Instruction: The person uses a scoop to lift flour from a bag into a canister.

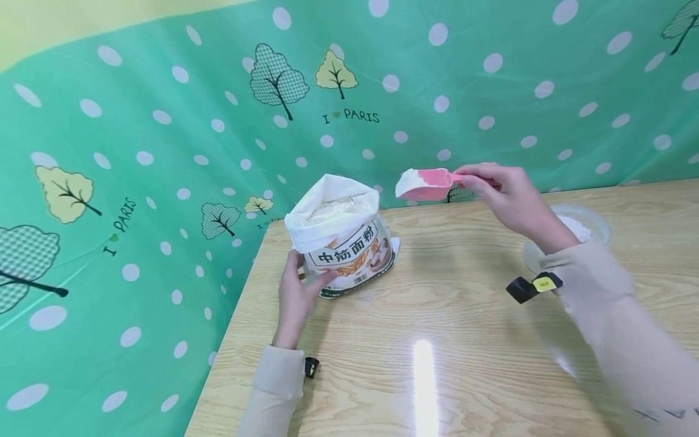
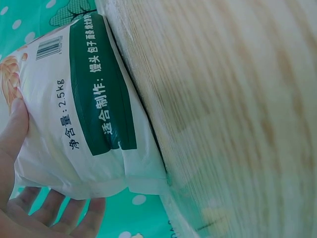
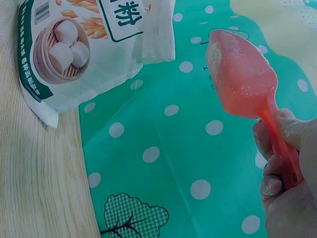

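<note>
flanking scoop (image 1: 423,184): flour bag (image 1: 344,243), glass bowl (image 1: 592,223).

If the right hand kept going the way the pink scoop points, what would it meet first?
Probably the open flour bag: the right hand aims the pink scoop leftward at its top, though it might pass just above; depth is unclear.

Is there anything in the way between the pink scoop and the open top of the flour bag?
Nothing visible. The right hand holds the pink scoop in the air just right of the flour bag, whose top is open. Only bare air lies between them. The left hand grips the bag low on its side, clear of the opening.
</note>
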Demonstrator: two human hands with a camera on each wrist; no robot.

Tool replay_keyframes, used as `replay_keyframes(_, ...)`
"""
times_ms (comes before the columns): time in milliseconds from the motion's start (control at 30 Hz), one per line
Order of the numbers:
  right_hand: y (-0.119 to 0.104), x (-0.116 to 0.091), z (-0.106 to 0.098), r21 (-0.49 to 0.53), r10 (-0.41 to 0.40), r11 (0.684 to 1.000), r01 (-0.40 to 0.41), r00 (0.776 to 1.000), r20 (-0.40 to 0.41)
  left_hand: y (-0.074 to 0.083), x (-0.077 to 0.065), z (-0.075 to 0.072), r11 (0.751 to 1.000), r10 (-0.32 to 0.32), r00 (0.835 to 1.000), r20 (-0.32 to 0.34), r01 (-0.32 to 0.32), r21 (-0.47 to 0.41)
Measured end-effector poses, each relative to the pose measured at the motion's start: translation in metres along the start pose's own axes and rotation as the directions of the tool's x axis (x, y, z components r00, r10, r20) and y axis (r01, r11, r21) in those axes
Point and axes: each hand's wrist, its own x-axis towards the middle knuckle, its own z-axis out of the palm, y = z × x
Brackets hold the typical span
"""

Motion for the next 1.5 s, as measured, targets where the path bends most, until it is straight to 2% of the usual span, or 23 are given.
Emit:
replay_keyframes(433, 0.016, -0.017, -0.022, -0.033, 0.043, 0.998, -0.044, 0.999, -0.033, 0.0, 0.001, 0.001, 1.0, -0.001, 1.0, -0.006, 0.001, 0.004)
replay_keyframes(667, 0.026, -0.024, -0.029, -0.04, 0.019, 0.999, -0.021, 0.998, -0.056, 0.0, 0.001, 0.001, 1.0, -0.004, 1.0, -0.006, 0.004, 0.012)
replay_keyframes(933, 0.032, -0.036, -0.041, -0.035, 0.032, 0.999, -0.034, 0.998, -0.054, 0.001, 0.0, 0.0, 1.0, -0.008, 1.0, -0.007, 0.008, -0.001)
replay_keyframes(1033, 0.036, -0.041, -0.046, -0.054, 0.03, 0.998, -0.032, 0.998, -0.05, 0.0, 0.0, -0.001, 1.0, -0.009, 1.0, -0.003, 0.009, -0.003)
replay_keyframes(1267, 0.043, -0.049, -0.055, -0.087, 0.079, 0.993, -0.083, 0.996, -0.048, -0.002, 0.0, -0.006, 1.0, -0.008, 1.0, -0.015, 0.008, -0.012)
replay_keyframes(1367, 0.046, -0.053, -0.059, -0.101, 0.086, 0.991, -0.092, 0.994, -0.061, -0.002, 0.0, -0.006, 1.0, 0.0, 1.0, -0.026, -0.001, -0.019)
replay_keyframes(1500, 0.047, -0.062, -0.065, -0.141, 0.084, 0.985, -0.097, 0.992, -0.09, -0.003, 0.001, -0.003, 1.0, 0.004, 1.0, -0.005, -0.004, -0.014)
